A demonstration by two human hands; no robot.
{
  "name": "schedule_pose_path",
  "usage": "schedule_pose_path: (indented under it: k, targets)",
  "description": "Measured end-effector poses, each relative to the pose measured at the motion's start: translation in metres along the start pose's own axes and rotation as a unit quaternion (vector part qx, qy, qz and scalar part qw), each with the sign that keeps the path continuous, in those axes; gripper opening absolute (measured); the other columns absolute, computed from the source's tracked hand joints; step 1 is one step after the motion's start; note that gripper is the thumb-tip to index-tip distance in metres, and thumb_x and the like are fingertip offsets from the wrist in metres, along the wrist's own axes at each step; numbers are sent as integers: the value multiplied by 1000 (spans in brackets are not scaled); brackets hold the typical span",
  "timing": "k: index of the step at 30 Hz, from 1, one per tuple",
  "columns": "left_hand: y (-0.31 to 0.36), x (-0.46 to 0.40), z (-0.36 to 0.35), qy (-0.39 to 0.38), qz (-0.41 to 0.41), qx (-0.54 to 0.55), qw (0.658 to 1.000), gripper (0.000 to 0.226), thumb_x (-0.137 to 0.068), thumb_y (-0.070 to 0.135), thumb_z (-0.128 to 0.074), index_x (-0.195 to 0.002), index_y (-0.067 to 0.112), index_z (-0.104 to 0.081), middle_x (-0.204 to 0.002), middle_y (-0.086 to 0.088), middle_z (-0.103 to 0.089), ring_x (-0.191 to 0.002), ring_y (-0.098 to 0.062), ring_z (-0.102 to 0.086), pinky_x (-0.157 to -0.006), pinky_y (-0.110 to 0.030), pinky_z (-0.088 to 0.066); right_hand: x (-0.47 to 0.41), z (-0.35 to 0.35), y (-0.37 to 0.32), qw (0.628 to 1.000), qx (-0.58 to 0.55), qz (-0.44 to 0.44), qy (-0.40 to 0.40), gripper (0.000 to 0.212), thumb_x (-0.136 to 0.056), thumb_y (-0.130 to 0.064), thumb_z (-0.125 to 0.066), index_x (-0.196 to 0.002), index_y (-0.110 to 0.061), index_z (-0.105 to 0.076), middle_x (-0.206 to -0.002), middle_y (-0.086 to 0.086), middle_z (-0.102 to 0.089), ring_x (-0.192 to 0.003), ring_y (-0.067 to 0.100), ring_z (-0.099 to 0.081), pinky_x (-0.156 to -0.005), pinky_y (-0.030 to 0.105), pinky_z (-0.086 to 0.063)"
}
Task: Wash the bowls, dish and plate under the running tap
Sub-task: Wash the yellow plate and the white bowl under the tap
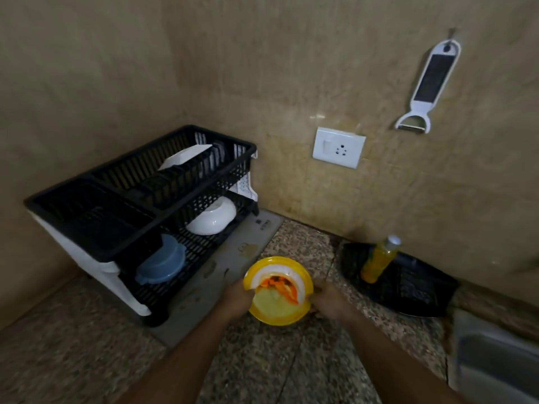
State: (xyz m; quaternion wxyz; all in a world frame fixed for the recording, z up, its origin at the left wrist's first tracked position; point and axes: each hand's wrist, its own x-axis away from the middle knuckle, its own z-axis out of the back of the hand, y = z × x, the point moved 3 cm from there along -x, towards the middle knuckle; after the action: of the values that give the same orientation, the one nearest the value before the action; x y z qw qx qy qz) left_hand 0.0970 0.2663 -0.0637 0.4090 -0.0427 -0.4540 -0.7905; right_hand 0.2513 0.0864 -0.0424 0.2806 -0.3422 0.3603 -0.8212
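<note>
A yellow plate (pixel 294 274) with a white and orange centre is held above the speckled counter, tilted toward me. My left hand (pixel 238 298) grips its left rim and my right hand (pixel 328 298) grips its right rim. In the black dish rack (pixel 140 182) at the left, a white dish (pixel 186 157) stands in the top tier. A white bowl (pixel 213 218) lies upside down on the lower tier, with a blue bowl (pixel 162 262) in front of it. The sink (pixel 495 365) shows at the lower right edge; no tap is in view.
A grey mat (pixel 233 255) lies under the rack. A yellow bottle (pixel 379 259) stands on a black tray (pixel 408 281) at the right against the wall. A wall socket (pixel 338 147) and a hanging white peeler (pixel 428 86) are on the tiled wall.
</note>
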Motion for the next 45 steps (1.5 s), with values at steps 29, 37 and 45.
schedule_pose_path:
  k: [29,37,45]
  targets:
    - [224,153,-299,-123,-91,211,965,21,-104,31,-45,-110,18,-60,-94,-8,-68,-70,-15,-67,-46,-27,-53,261,261,234,968,-150,-52,192,23,-87,4,-58,-91,-14,-72,-59,-11,-65,-53,8,-57,-50,23,-45]
    - [299,167,-361,-134,-129,208,960,17,-104,29,-46,-105,26,-62,-96,-2,-67,-80,-16,-68,-51,-30,-57,302,389,268,870,-46,-117,476,33,-95,-42,-56,-119,-19,-60,-119,10,-67,-110,31,-62,-91,41,-49]
    - [329,156,-371,-108,-171,176,963,19,-104,31,-46,-105,25,-64,-99,-8,-68,-88,-23,-69,-68,-47,-62,274,456,254,832,143,-133,520,51,-97,-60,-36,-93,-17,-62,-89,12,-70,-85,36,-65,-65,34,-42]
